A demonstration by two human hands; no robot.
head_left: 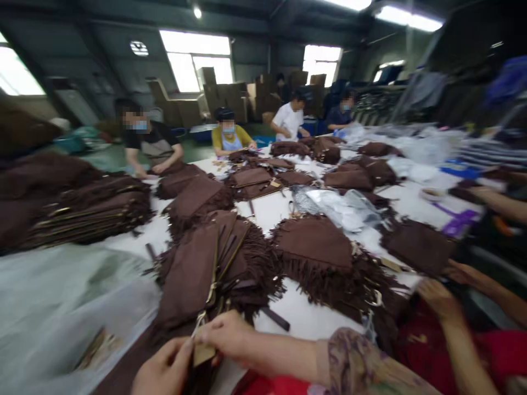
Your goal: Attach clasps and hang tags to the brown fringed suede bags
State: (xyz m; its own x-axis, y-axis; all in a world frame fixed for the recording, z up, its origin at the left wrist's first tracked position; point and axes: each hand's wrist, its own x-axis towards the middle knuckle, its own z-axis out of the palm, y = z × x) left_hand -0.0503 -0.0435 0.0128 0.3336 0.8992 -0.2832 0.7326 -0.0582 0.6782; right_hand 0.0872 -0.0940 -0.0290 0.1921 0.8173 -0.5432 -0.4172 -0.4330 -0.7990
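Observation:
At the bottom centre, my left hand (pixel 164 365) pinches the left side of a small tan tag (pixel 203 354). My right hand (pixel 226 334) reaches in from the right with its fingers closed at the tag's top, by a metal clasp (pixel 200 321). The clasp is at the lower end of a brown bag (pixel 185 274) with gold zips and long fringe. Dark straps lie over the bag. Right of it rests a pile of fringed brown bags (pixel 315 241).
Stacked brown bags (pixel 94 211) stand at the left, above a pale plastic sack (pixel 74 296). Clear plastic bags (pixel 346 208) and purple scissors (pixel 459 222) lie on the white table (pixel 265 211). Another person's hands (pixel 440 296) work close at the right; several people are across the table.

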